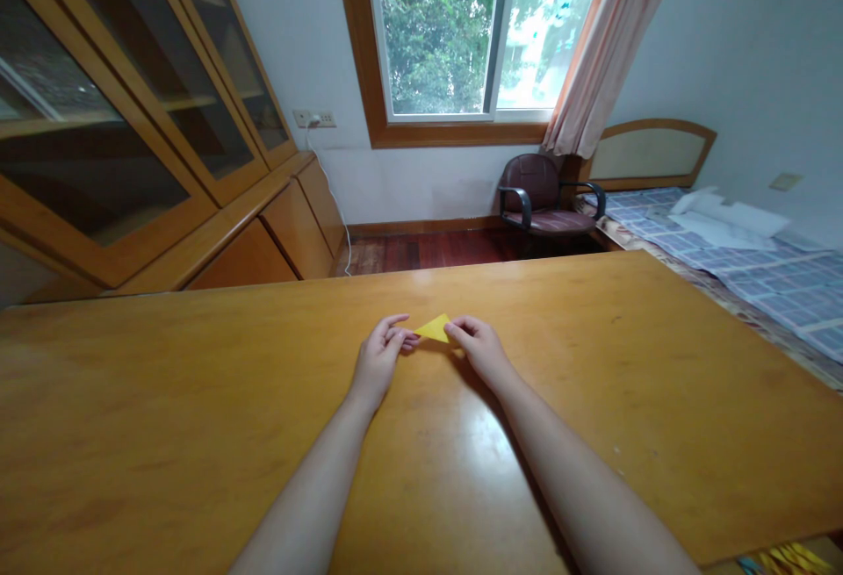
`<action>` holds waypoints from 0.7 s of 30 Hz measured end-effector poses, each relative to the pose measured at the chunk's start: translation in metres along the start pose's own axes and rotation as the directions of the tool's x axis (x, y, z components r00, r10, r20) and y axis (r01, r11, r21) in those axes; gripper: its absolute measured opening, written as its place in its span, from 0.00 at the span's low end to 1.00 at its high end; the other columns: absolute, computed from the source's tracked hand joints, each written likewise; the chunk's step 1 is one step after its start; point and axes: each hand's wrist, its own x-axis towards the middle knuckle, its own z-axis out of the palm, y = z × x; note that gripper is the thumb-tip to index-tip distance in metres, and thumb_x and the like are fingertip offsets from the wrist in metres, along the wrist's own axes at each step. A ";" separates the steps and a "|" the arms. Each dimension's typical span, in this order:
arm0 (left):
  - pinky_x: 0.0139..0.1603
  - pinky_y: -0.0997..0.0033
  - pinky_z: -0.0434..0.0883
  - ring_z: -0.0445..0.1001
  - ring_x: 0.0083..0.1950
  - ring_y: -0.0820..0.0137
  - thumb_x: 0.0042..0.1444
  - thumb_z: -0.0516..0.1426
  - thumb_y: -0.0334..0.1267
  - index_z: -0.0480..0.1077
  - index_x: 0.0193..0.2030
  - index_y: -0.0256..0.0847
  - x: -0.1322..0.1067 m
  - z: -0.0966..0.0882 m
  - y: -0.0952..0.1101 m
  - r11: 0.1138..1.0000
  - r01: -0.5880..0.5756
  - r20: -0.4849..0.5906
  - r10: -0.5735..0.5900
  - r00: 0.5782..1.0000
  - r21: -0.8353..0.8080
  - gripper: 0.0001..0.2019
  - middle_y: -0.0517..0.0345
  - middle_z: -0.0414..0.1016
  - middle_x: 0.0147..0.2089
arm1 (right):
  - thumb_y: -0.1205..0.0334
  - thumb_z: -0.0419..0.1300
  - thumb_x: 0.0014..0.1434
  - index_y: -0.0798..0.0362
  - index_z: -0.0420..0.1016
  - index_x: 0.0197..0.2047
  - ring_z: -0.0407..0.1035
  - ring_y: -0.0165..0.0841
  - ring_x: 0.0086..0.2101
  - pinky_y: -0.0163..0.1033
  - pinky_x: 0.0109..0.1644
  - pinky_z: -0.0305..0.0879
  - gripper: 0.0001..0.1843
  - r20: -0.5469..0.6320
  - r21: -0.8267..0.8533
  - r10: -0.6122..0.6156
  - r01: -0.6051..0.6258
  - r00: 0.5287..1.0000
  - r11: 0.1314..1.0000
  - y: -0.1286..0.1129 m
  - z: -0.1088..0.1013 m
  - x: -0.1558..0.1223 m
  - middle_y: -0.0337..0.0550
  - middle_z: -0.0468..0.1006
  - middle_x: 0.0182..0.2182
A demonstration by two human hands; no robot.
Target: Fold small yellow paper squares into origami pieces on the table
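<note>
A small piece of yellow folded paper (435, 328), triangular in outline, is held just over the wooden table near its far edge. My right hand (479, 345) pinches its right corner between thumb and fingers. On the other side, my left hand (382, 354) has its fingers apart, with the index finger stretched out toward the paper. The paper's left tip comes up to these fingertips; whether it touches them is hard to make out.
The wooden table (198, 417) spans the foreground. Past its far edge are a brown armchair (536, 193) and a window. A glass-door cabinet (190, 101) stands left, a bed (777, 285) right. Yellow and blue pieces (790, 559) lie below the table's lower right edge.
</note>
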 end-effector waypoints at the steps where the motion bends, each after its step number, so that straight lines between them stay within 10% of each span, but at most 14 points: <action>1: 0.40 0.67 0.75 0.78 0.38 0.67 0.60 0.55 0.42 0.67 0.53 0.37 0.000 0.000 0.000 1.000 -0.022 -0.014 0.022 1.000 0.020 0.16 0.51 0.79 0.38 | 0.51 0.61 0.53 0.55 0.76 0.28 0.65 0.32 0.28 0.36 0.33 0.59 0.15 0.003 0.007 0.004 -0.004 1.000 1.000 -0.001 0.000 0.000 0.39 0.74 0.24; 11: 0.52 0.60 0.75 0.69 0.55 0.66 0.60 0.55 0.29 0.72 0.51 0.47 -0.010 0.007 0.015 0.765 -0.494 0.217 0.443 0.870 0.413 0.15 0.51 0.63 0.58 | 0.52 0.61 0.54 0.55 0.76 0.29 0.66 0.32 0.28 0.35 0.34 0.60 0.14 0.076 0.060 0.004 -0.009 0.997 0.998 -0.004 0.000 -0.004 0.38 0.74 0.25; 21: 0.56 0.58 0.71 0.70 0.53 0.65 0.59 0.56 0.28 0.75 0.44 0.45 -0.011 0.006 0.018 0.679 -0.564 0.285 0.488 0.825 0.470 0.11 0.52 0.68 0.52 | 0.52 0.64 0.52 0.55 0.75 0.28 0.65 0.30 0.27 0.34 0.33 0.59 0.13 0.170 0.087 0.016 -0.032 0.985 0.996 -0.009 -0.002 -0.006 0.36 0.73 0.24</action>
